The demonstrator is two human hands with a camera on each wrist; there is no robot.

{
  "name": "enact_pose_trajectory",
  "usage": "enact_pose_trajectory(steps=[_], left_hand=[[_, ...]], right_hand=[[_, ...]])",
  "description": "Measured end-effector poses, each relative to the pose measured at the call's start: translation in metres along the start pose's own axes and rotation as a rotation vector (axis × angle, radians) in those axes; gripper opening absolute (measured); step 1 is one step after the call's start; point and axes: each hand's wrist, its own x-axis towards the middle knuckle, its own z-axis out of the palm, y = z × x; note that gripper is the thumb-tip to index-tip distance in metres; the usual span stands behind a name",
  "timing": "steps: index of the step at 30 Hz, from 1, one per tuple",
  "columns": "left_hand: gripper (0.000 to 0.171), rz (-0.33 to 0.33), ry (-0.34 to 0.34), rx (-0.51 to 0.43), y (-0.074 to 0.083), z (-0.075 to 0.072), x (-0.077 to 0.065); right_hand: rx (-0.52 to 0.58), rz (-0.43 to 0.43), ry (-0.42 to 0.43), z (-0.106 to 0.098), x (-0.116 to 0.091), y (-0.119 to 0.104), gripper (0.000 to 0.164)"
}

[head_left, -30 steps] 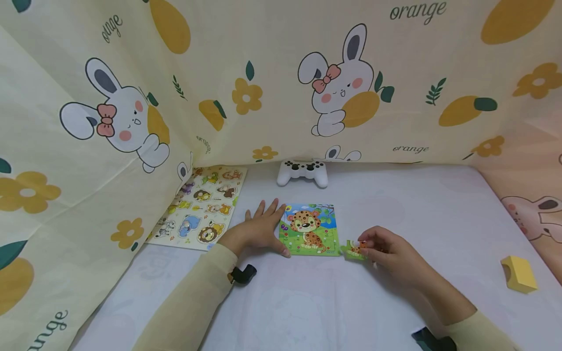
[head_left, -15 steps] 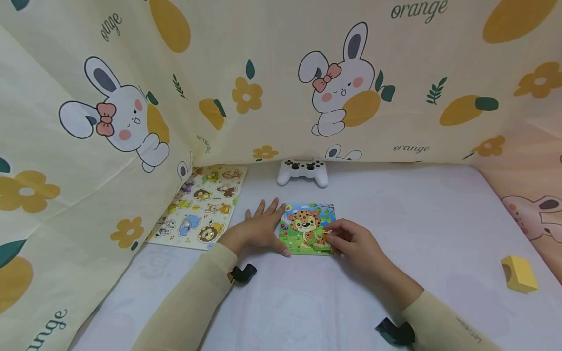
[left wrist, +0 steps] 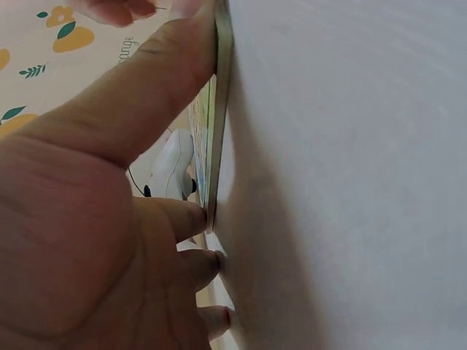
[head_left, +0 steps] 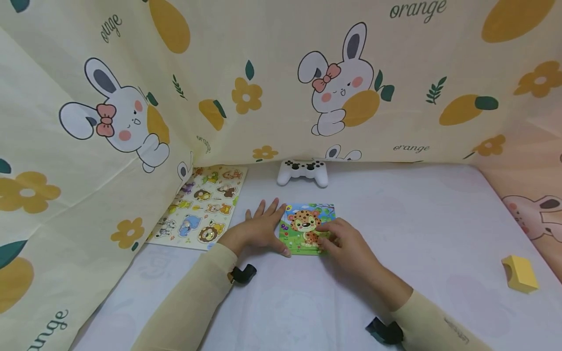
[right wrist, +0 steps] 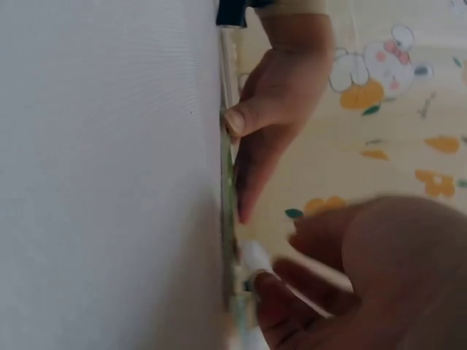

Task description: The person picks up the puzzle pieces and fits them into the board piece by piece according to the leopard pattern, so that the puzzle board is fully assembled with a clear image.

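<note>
A square jigsaw puzzle [head_left: 304, 222] with a spotted leopard cub on green grass lies flat on the white table. My left hand [head_left: 260, 229] rests at its left edge, fingers spread and the thumb by the lower left corner. In the left wrist view, that thumb [left wrist: 139, 95] presses against the thin board edge [left wrist: 217, 146]. Over the puzzle's lower right part, my right hand [head_left: 351, 246] pinches a small green and orange puzzle piece [head_left: 312, 237], mostly covered by the fingers. The right wrist view is blurred and does not show the piece clearly.
Behind the puzzle sits a white game controller [head_left: 302, 173]. An animal sticker sheet or board [head_left: 206, 209] lies at the left, partly under the printed cloth [head_left: 272, 44]. A yellow arched block [head_left: 520, 274] stands at the right.
My right hand has carried the puzzle piece left from beside the puzzle onto its lower right part, shifting slightly further left over the last half second. The left hand has stayed still.
</note>
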Motion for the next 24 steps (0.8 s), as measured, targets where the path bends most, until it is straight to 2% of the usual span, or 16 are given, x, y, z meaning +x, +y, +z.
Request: enact_pose_trajectory(steps=[5,8,12,17,21,24], left_hand=[[0.14,0.004,0.002,-0.001,0.003,0.0,0.0],[0.14,0.008,0.005,-0.004,0.003,0.001,0.001],[0.14,0.01,0.004,0.0,0.002,0.001,0.004],[0.14,0.018,0.0,-0.008,-0.001,0.003,0.004],[0.14,0.03,0.01,-0.042,-0.006,0.008,0.002],[0.138,0.038,0.015,-0.064,-0.011,0.013,0.001]], right_hand=[[-0.304,-0.289,-0.169,0.0,-0.008,-0.015,0.039],[-0.394,-0.358,-0.259,0.001,-0.013,-0.021,0.05],[-0.375,-0.316,-0.305,0.001,-0.017,-0.024,0.056],[-0.245,-0.241,-0.316,0.002,-0.017,-0.019,0.054],[-0.163,-0.2,-0.3,0.001,-0.014,-0.011,0.055],[-0.149,-0.169,-0.282,-0.004,-0.012,-0.005,0.056]])
